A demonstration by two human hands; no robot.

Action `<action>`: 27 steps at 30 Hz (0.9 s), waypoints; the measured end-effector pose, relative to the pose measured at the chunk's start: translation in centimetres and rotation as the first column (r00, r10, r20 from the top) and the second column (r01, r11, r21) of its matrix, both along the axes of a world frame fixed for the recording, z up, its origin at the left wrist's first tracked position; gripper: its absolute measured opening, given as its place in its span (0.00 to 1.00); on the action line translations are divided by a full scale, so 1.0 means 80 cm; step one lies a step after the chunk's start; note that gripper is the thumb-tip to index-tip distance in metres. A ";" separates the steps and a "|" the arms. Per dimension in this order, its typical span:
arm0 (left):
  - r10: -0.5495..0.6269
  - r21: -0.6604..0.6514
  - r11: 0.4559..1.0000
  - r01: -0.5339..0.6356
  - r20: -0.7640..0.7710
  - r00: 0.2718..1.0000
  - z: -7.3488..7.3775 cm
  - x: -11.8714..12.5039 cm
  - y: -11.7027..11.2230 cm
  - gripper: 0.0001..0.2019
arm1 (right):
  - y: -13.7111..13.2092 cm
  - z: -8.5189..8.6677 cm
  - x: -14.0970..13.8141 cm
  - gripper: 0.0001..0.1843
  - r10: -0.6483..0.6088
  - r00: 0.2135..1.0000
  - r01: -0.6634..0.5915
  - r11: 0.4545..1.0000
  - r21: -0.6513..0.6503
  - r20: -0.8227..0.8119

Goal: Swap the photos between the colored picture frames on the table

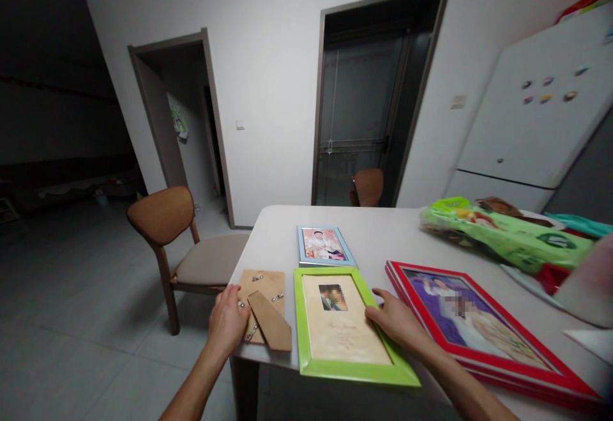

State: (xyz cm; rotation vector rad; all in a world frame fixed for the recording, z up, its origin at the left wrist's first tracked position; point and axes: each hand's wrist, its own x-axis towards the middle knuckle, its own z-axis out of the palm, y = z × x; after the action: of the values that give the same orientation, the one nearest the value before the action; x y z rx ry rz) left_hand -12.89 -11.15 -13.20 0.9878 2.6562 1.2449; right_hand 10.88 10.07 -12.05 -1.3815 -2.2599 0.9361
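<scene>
A light green picture frame (354,370) lies face up at the table's near edge, its lower end jutting past the edge. Inside are a small photo and a cream sheet with faint writing. My right hand (395,319) grips its right side, thumb over the inner sheet. Just left lies a brown frame backing board (268,283) with metal clips and a fold-out stand leg (271,322). My left hand (228,319) holds that board by its left edge, fingers curled and partly hidden. Beyond the green frame rests a light blue photo frame (300,246) with a portrait.
Red photo frames (502,370) lie stacked on the white table (378,232) to the right. Behind them sits a green plastic package (507,232) among other items. A wooden chair (163,216) stands left, another chair (368,186) at the far side. A fridge (527,127) is at right.
</scene>
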 end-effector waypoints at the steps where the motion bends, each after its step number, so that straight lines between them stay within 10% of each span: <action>1: -0.022 0.000 1.000 0.022 -0.028 0.999 0.003 0.014 0.004 0.19 | -0.003 0.005 0.001 0.32 -0.027 0.993 0.008 0.987 -0.161 -0.116; 6: -0.385 0.096 0.915 0.392 -0.087 0.919 0.024 0.116 0.041 0.24 | -0.029 0.032 0.003 0.40 -0.195 0.756 -0.273 0.774 -0.572 -0.625; 13: -0.610 0.144 0.728 0.670 -0.308 0.730 0.059 0.193 0.073 0.25 | -0.040 0.054 -0.004 0.40 -0.119 0.719 -0.315 0.823 -0.473 -0.685; 19: -0.298 0.345 0.868 0.357 -0.214 0.930 0.067 0.136 0.046 0.21 | -0.007 0.017 0.005 0.34 -0.007 0.927 -0.082 0.972 -0.221 -0.376; 23: -0.154 0.402 0.911 0.093 0.122 0.980 0.035 0.084 0.018 0.20 | 0.009 -0.005 0.010 0.28 0.046 0.999 -0.045 0.994 0.095 -0.008; 27: -0.136 0.291 0.954 0.066 0.228 0.964 -0.004 0.060 -0.003 0.19 | 0.014 -0.019 0.010 0.27 0.053 0.974 -0.113 0.956 0.269 0.220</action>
State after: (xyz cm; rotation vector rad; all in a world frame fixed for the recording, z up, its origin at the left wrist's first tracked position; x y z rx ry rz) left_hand -8.13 -11.43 -13.48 0.9161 2.2561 1.6352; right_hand 11.71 11.19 -13.57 -1.3197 -2.5073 0.4829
